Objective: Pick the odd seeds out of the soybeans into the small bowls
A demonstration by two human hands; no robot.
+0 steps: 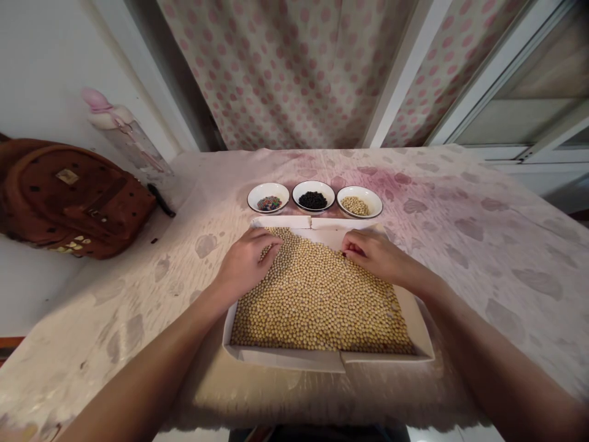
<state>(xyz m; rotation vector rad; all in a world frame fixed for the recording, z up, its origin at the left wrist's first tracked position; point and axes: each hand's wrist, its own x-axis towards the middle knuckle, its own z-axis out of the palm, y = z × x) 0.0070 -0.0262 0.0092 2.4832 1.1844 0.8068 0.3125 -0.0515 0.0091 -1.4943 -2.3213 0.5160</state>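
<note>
A shallow white cardboard box [386, 361] holds a layer of yellow soybeans [322, 301], heaped toward the near side. My left hand [246, 261] rests over the box's left wall, its fingers curled and the thumb close to the index finger above the beans. At the far right of the beans is my right hand [377, 255], fingers bent in and pressed together at the bean surface. What either hand holds, if anything, is hidden or too small to name. Bare white bottom [329, 236] of the box shows between the hands at the far side.
Behind the box stand three white dark-rimmed bowls: one with small multicoloured bits [269, 203], one with black pieces [313, 199], one with pale beans [355, 205]. A brown backpack [78, 196] and a clear bottle with pink top [131, 135] stand at the left.
</note>
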